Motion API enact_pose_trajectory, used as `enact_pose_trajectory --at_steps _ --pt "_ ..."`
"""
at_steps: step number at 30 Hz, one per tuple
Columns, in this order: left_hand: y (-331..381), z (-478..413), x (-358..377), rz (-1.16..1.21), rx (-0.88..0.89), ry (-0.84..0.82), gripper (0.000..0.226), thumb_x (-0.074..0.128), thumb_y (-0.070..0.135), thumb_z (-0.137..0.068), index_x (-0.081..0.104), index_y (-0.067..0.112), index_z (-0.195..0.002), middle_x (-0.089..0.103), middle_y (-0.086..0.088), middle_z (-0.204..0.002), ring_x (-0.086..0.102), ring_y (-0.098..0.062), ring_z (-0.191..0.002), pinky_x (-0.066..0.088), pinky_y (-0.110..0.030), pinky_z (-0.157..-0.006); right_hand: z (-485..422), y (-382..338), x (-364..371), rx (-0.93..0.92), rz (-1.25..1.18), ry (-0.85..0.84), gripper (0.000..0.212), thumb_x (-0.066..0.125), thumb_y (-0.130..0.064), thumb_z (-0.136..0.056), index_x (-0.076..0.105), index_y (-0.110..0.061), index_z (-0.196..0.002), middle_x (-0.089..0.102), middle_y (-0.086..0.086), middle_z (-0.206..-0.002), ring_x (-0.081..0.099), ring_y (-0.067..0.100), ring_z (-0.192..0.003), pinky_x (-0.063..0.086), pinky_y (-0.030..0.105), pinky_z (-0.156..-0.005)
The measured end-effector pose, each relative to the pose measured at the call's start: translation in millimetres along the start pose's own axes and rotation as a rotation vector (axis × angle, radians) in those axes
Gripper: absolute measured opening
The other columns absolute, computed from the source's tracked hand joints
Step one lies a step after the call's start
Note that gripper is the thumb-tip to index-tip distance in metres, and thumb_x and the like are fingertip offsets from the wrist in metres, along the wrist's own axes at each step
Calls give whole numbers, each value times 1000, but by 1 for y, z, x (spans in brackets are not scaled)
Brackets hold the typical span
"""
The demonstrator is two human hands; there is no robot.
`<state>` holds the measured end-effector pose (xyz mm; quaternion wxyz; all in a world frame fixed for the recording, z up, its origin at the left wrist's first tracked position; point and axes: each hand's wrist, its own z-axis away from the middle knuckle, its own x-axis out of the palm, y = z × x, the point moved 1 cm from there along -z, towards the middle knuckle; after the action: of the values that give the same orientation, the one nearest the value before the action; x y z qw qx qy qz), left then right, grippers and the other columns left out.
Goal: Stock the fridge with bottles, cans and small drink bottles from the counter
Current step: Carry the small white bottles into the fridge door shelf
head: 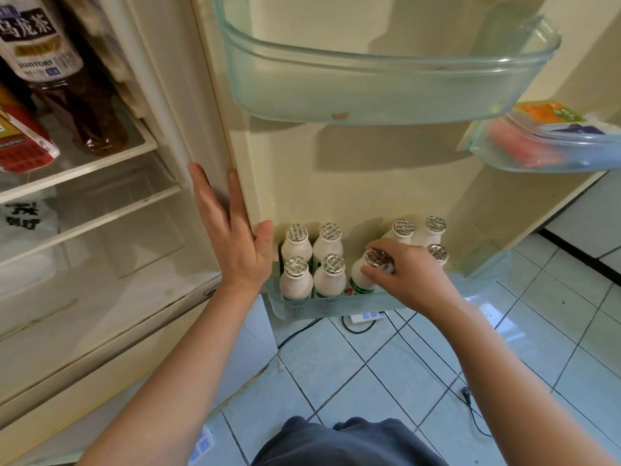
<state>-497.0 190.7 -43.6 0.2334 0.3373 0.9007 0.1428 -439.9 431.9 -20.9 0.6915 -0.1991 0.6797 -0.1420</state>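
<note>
White drink bottle [359,280], upright at lower centre, gets gripped by the right hand [410,277]; left hand [235,237] is spread flat on the door [336,183]

The small bottles [295,287] at lower centre are white with silver printed caps and green labels. The top door bin [369,95] is translucent aqua, the fridge door [336,183] cream, the floor tiles [386,381] pale blue.
</note>
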Motion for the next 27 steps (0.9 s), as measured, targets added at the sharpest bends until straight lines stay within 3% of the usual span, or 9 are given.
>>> enact_pose_trajectory --at_steps 3,7,11,15,18,23,27 --pt "3 1 -1 -21 -19 -15 77 21 52 -98 36 -14 -136 5 -45 -143 12 -55 -138 23 -64 -108 -3 -2 -1 -58 -9 -70 40 63 -37 -86 57 -23 -123 67 1 -107 61 20 -97 50 32 -78" --pt "5 2 -3 -14 -51 -37 78 22 53 -98 32 -13 -139 0 -31 -148 10 -52 -140 23 -63 -108 -8 0 -5 -104 -9 -149 41 62 -38 -87 56 -22 -124 67 3 -108 60 21 -98 50 39 -82" --pt "9 2 -4 -22 -59 -29 68 27 47 -99 26 -6 -143 1 -45 -145 10 -51 -141 22 -59 -111 -7 3 -7 -148 -44 -161 42 62 -38 -87 55 -24 -127 66 1 -112 59 19 -102 49 36 -84" --pt "13 1 -5 -34 -72 -20 64 31 42 -98 23 -3 -143 2 -46 -145 10 -50 -141 22 -59 -111 -6 8 -7 -195 -28 -153 41 59 -38 -89 54 -25 -127 67 2 -109 60 20 -100 49 36 -82" --pt "15 2 -5 -50 -95 -1 66 31 43 -98 20 -4 -143 4 -44 -146 11 -48 -142 23 -61 -109 -6 11 -4 -229 -11 -128 41 58 -39 -89 53 -25 -128 68 2 -105 61 22 -98 49 36 -79" --pt "15 3 -3 -53 -95 30 65 31 41 -98 19 -5 -142 6 -45 -145 11 -44 -143 22 -57 -113 -10 14 -4 -204 -95 -88 55 60 -47 -86 47 -24 -134 63 -3 -116 58 16 -105 45 25 -79" --pt "15 4 -3 -62 -111 50 62 34 37 -97 20 -4 -142 8 -44 -146 10 -29 -145 20 -48 -115 -9 20 -19 -184 -153 158 35 56 -42 -88 63 -20 -115 66 -5 -100 60 13 -92 44 24 -68"
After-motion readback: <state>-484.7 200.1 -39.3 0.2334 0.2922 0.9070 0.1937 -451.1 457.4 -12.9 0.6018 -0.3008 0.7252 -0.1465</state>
